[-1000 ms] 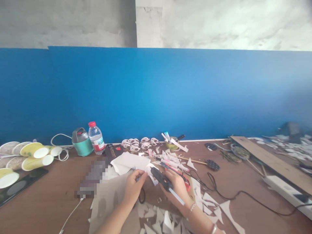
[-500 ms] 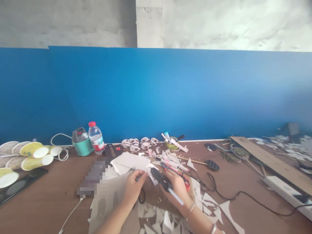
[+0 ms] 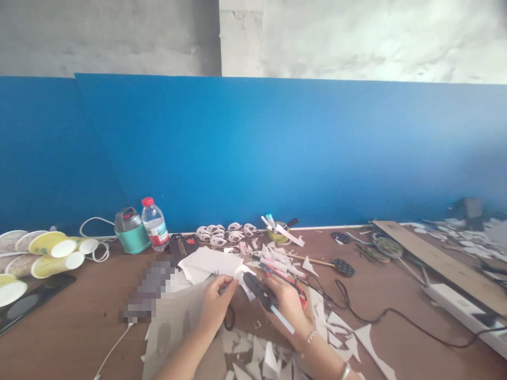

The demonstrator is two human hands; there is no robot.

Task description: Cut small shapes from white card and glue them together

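Observation:
My right hand [image 3: 285, 300] is wrapped round a dark glue gun [image 3: 259, 290], and a pale glue stick [image 3: 283, 319] pokes out of its back end. The gun's front end points up and left, close to my left fingertips. My left hand [image 3: 217, 302] is closed in a pinch beside a small white piece [image 3: 246, 287]. What sits between those fingers is mostly hidden. Behind my hands lie white paper sheets [image 3: 209, 264]. Beneath them is a brown board [image 3: 186, 327], with white offcuts [image 3: 257, 359] scattered at its near side.
Several white curved shapes [image 3: 217, 241] stand by the blue partition [image 3: 253, 158]. A water bottle [image 3: 155, 224], a teal container [image 3: 132, 232] and paper cups [image 3: 55, 253] are on the left. A black cable [image 3: 380, 319] runs right towards a white power strip [image 3: 463, 311].
The view has shifted very slightly. Both hands and the glue gun keep almost the same pose; nothing has been let go or taken up.

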